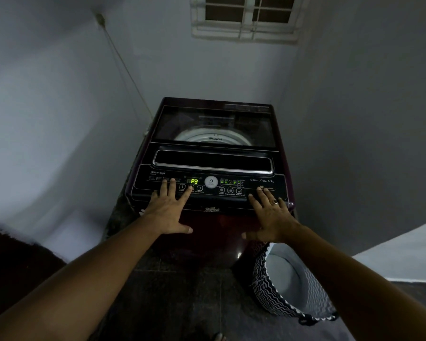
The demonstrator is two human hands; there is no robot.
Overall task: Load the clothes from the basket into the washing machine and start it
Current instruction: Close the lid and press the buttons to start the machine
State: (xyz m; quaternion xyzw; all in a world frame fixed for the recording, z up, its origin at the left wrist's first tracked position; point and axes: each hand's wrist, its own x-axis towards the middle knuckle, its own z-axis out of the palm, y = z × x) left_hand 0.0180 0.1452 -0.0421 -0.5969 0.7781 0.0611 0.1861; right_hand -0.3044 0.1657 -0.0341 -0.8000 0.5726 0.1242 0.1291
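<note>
Squarely in the corner of the room stands the washing machine [214,124], a dark top-loader with its glass lid down, the pale ring of the drum showing through it. On the control panel [256,185] along the near edge, the display [194,181] glows green with "P3". The left hand [169,210] lies flat on the left part of this panel at the end of an outstretched arm. Its fingers [190,188] are straight and spread wide, holding nothing, and the index tip presses the middle of three numbered buttons, just under the display; the thumb juts out to the side over the machine's front. The right hand [272,215] rests on the panel's right front edge, arm likewise extended, fingers splayed and straight with nothing in them, a ring [275,201] on one and the thumb pointing inward. The basket [262,281], in a black-and-white wave pattern, stands on the dark tiled floor [182,291] just beside the machine's right front corner, below the right forearm, its pale lining in view. A cord [123,62] slants down the left wall, and a barred window [246,18] sits high above the machine.
</note>
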